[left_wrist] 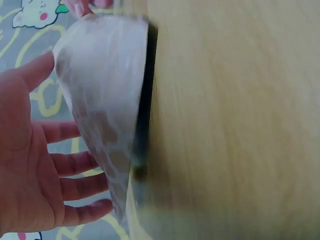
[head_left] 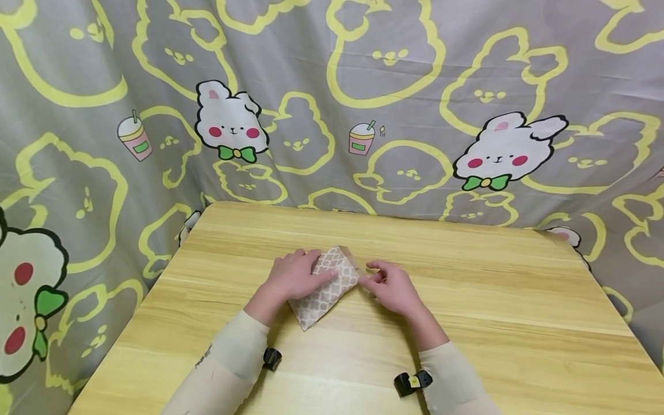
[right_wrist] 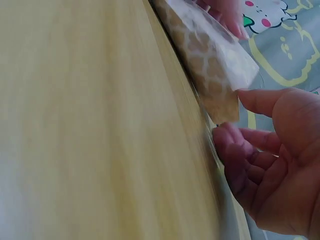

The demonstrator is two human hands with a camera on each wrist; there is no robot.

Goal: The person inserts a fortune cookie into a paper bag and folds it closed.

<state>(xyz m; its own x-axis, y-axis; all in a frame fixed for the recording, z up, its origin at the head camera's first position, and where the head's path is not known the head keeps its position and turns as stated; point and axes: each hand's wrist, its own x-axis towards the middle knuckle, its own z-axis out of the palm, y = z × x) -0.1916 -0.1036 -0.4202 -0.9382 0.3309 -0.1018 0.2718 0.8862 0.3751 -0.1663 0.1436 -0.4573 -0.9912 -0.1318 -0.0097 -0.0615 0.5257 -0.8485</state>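
Left hand point(head_left: 297, 275) laid straight-fingered over the patterned packet point(head_left: 324, 297); right hand point(head_left: 392, 288), beside it, thumb touching a corner; whether pinching, I cannot tell remotely.

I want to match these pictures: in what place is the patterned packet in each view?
Head: just below centre, the left hand on the packet.
Left wrist: left half, the packet right of the palm.
Right wrist: top, right of middle, the packet above the right hand.
Shared landmark: the wooden tabletop.
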